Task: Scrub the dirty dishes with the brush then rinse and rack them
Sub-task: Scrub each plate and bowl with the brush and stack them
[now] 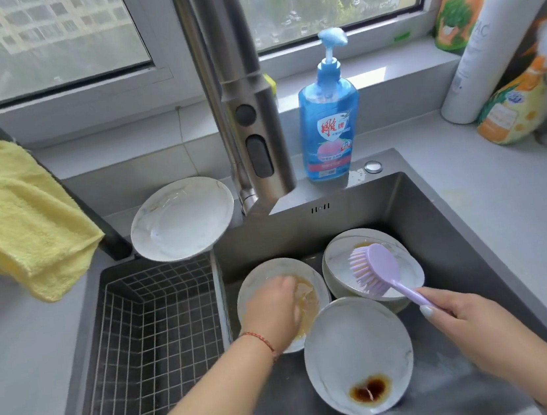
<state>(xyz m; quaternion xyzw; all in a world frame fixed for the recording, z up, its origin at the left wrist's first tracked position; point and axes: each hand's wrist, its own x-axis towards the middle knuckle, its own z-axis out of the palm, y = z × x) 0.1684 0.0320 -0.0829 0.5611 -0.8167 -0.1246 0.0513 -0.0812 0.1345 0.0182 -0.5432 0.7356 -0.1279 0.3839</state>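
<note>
Fingers of the right hand (457, 314) grip the purple brush (378, 272) over the sink's (439, 221) far-right plate (401, 281); left hand (274, 307) fingers curl onto a brown-smeared plate (310, 292) beside the sink's left wall.

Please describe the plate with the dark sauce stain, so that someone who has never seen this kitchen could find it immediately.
Look into the dark sink basin below the tall faucet. Three dirty dishes lie there; take the plate nearest to the person, between the two forearms. Only it has a small dark brown puddle near its front edge, while the other two show pale yellowish residue.
</note>
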